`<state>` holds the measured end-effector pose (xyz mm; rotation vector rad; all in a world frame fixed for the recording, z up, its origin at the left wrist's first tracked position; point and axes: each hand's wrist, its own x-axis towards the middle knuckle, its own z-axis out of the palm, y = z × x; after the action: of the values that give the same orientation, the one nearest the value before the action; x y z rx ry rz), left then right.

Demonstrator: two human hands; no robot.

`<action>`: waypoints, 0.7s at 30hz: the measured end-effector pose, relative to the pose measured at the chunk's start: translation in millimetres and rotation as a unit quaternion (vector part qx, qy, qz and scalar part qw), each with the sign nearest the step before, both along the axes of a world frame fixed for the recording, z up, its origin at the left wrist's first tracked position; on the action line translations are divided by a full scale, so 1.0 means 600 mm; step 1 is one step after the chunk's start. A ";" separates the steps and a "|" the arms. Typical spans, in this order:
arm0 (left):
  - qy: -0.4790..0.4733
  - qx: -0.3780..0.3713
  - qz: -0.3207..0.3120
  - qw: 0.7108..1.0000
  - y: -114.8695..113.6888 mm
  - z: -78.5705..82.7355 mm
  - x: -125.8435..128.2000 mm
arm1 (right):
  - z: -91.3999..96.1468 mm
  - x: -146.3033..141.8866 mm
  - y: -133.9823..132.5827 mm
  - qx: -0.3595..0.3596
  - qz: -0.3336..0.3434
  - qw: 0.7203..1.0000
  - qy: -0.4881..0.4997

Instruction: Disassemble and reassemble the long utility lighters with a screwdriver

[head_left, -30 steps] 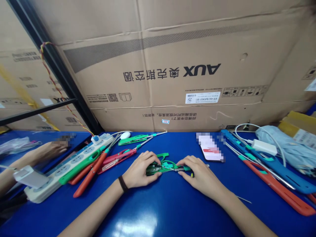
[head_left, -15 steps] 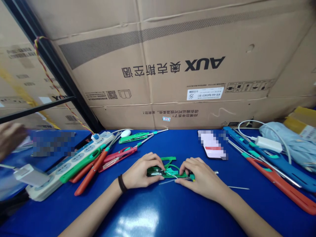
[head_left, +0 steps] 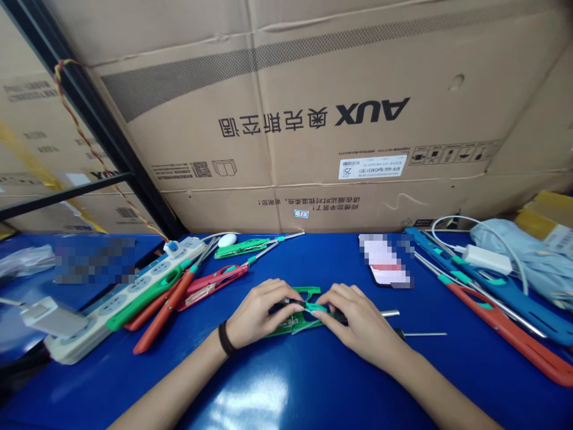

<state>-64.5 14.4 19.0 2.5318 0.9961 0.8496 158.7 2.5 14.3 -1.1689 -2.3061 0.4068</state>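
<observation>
In the head view an opened green long-nosed lighter [head_left: 286, 326] lies on the blue table, its metal tube [head_left: 391, 313] pointing right. My left hand [head_left: 267, 309] is closed above its left end, thumb and forefinger pinching a small black part [head_left: 297, 303]. My right hand [head_left: 351, 310] pinches a teal trigger piece [head_left: 317, 307] beside that part; whether the two are joined I cannot tell. My fingers hide much of the lighter's inside. A screwdriver [head_left: 425, 334] rests by my right wrist, its handle mostly covered.
Left of my hands, a white power strip [head_left: 114, 306] has green and orange lighters [head_left: 154, 340] leaning along it. Opened red [head_left: 215, 286] and green [head_left: 244, 248] lighters lie nearby. A phone [head_left: 387, 266] and blue and orange lighters [head_left: 510, 328] are to the right. A large carton [head_left: 286, 149] stands behind.
My fingers have closed in on the black part and the teal trigger, which now sit raised above the green shell. Another person's hand at the far left has gone from view.
</observation>
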 end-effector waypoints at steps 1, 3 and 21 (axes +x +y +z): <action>0.004 0.000 0.003 1.000 0.000 -0.001 0.000 | 0.001 0.000 0.000 0.003 -0.003 1.000 0.010; 0.007 0.001 0.006 1.000 0.001 -0.002 -0.001 | 0.003 0.002 0.001 0.009 -0.010 1.000 0.023; -0.051 0.059 0.012 0.997 -0.003 -0.003 0.001 | 0.003 0.006 0.005 0.029 -0.018 0.999 0.031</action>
<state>-64.2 12.9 17.5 2.5477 0.9719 1.0628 162.2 5.5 16.2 -1.1514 -2.2260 0.3555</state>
